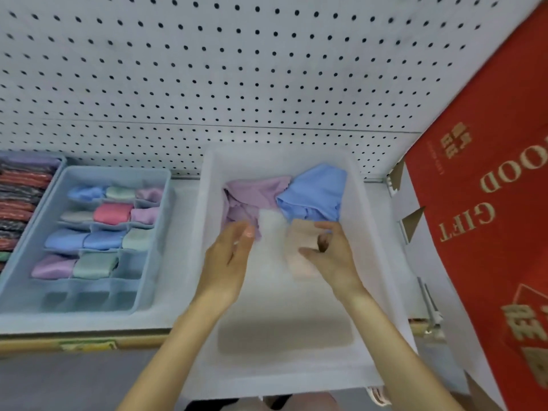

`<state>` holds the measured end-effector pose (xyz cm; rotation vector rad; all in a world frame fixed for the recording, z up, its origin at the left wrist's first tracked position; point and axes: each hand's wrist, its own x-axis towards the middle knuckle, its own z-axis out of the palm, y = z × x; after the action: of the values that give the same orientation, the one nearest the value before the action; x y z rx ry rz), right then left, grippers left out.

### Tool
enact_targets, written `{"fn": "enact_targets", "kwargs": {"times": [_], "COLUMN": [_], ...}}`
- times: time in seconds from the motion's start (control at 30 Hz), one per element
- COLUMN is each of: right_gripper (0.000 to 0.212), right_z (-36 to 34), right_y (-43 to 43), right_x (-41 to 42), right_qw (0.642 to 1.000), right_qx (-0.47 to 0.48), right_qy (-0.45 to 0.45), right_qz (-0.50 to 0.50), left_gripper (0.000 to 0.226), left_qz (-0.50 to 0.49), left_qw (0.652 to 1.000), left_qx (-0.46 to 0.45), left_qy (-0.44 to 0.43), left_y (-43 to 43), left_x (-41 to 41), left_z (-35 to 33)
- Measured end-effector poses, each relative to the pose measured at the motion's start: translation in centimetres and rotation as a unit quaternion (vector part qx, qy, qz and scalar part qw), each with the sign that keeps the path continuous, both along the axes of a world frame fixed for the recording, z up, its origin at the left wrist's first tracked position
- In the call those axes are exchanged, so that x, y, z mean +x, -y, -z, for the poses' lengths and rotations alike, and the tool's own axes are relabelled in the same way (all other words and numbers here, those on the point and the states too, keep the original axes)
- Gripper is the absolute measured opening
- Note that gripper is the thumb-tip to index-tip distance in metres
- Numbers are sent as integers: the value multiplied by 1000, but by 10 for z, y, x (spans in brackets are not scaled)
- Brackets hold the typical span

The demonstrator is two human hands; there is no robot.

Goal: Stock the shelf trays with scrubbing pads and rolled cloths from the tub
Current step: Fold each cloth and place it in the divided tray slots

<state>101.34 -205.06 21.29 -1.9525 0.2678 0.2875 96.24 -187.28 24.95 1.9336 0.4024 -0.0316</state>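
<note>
Divided tray (154,203) on the shelf, left: front compartments unfilled, stocking judged incomplete. Tub (207,209), centre, holds loose cloths. Left hand (228,256) flat, fingers straight, beside the purple cloth (252,197); right hand (329,256) curled round the pink cloth (296,262), presumably for rolling

A translucent tub (207,203) holds a lilac cloth (252,194), blue cloth (311,194) and pink cloth (299,250), beside a blue divided tray (157,221) of rolled cloths (112,213).

White pegboard (267,69); rightward, perhaps a red gift bag (489,218).
</note>
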Motion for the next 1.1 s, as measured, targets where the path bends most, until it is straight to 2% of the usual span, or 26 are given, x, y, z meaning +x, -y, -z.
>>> {"fn": "enact_targets", "kwargs": {"times": [0.03,0.07,0.13,0.17,0.2,0.27,0.37,0.47,0.53,0.63,0.7,0.77,1.0,1.1], "right_gripper": [50,53,53,54,55,59,63,59,48,15,9,9,9,14], "right_z": [-7,-15,-30,-34,-38,-44,-43,-52,-65,-88,-98,-105,-125,-127], "right_y": [0,-2,-4,-3,-3,-3,-2,-2,-5,-14,-19,-23,-30,-31], "right_x": [-10,-20,-37,-42,-46,-52,-54,-53,-49,-43,-42,-43,-46,-45], "right_qw": [998,994,983,980,977,974,981,983,980,969,962,957,938,928], "right_qx": [57,98,141,149,153,148,124,131,153,171,180,181,202,172], "right_qy": [19,42,81,91,99,101,92,103,119,175,205,226,272,323], "right_qz": [-13,-34,-83,-100,-115,-135,-120,-79,-33,-3,9,16,67,65], "left_gripper": [20,25,52,53,42,29,21,18,16,16,15,17,5,13], "left_qz": [11,31,95,121,140,132,69,81,118,159,173,183,199,188], "left_qw": [996,985,961,954,948,947,958,972,968,960,954,948,933,934], "left_qx": [-70,-142,-225,-240,-255,-272,-269,-221,-220,-220,-226,-233,-252,-251], "left_qy": [-50,-95,-129,-132,-128,-109,-66,-15,21,70,94,116,162,172], "left_y": [9,15,18,18,16,13,8,7,7,4,2,-1,-7,-5], "left_x": [1,3,9,11,12,13,15,14,12,9,9,9,6,3], "left_z": [-5,-8,-5,-7,-10,-15,-22,-36,-47,-58,-66,-72,-87,-91]}}
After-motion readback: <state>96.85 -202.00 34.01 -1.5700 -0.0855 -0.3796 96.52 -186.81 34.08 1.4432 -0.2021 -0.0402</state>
